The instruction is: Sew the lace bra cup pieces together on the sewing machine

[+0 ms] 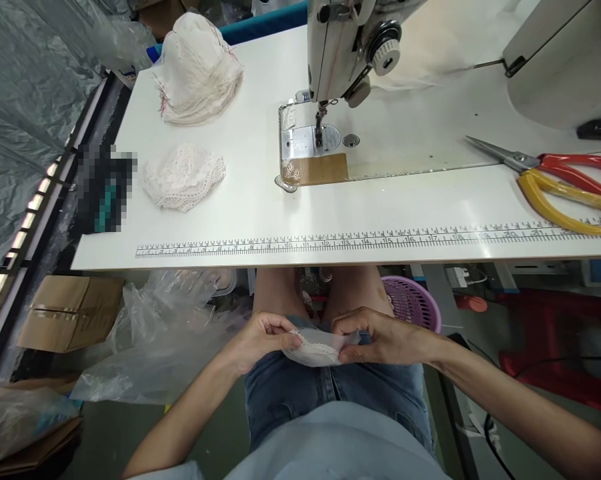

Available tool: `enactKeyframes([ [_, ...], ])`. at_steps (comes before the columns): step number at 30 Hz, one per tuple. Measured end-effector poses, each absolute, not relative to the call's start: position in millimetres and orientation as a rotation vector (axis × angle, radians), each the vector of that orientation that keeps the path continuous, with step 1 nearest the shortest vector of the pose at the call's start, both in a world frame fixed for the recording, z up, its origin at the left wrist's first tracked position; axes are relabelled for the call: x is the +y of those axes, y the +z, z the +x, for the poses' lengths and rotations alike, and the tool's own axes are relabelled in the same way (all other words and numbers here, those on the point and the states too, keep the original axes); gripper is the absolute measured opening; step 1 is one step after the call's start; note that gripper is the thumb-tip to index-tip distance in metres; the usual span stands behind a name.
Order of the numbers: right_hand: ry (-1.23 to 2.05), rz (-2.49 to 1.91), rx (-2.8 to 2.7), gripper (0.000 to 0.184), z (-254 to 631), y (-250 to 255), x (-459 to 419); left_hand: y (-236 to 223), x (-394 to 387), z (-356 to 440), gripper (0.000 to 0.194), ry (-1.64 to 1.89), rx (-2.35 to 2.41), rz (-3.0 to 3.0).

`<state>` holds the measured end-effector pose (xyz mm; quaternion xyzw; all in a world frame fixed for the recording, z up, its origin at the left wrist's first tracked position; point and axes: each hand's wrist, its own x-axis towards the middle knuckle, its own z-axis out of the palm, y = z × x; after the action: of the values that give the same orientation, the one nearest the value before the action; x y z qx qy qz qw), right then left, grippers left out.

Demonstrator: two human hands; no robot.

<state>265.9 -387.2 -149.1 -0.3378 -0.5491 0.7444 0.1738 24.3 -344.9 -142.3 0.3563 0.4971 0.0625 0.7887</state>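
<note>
Over my lap, a small piece of white sheer fabric with a lace edge (316, 348) is stretched between my two hands. My left hand (273, 340) pinches its left end between thumb and fingers. At the other end, my right hand (367, 335) grips the fabric with thumb and fingers closed. On the table above, a bundle of white lace trim (184, 177) lies at the left. Behind it sits a pile of white fabric pieces (197, 70) with reddish threads along the edges.
A sewing machine (343, 50) stands on the white table (220, 220), its needle over the metal plate. Scissors with red and yellow handles (555, 177) lie at the right. Below are a purple basket (413, 303), a cardboard box (70, 312) and clear plastic bags (165, 333).
</note>
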Motion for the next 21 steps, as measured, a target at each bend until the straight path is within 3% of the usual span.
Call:
enactKeyframes([
  [13,1.781,-1.128,-1.697,0.033,254.2,-152.1,-390.2,-144.5,-347.2,19.8,0.030,0.280,1.180,0.842],
  [21,1.823,-1.022,-1.839,0.028,246.2,-141.2,-377.2,-124.3,-325.9,33.1,0.029,-0.132,0.907,1.211],
])
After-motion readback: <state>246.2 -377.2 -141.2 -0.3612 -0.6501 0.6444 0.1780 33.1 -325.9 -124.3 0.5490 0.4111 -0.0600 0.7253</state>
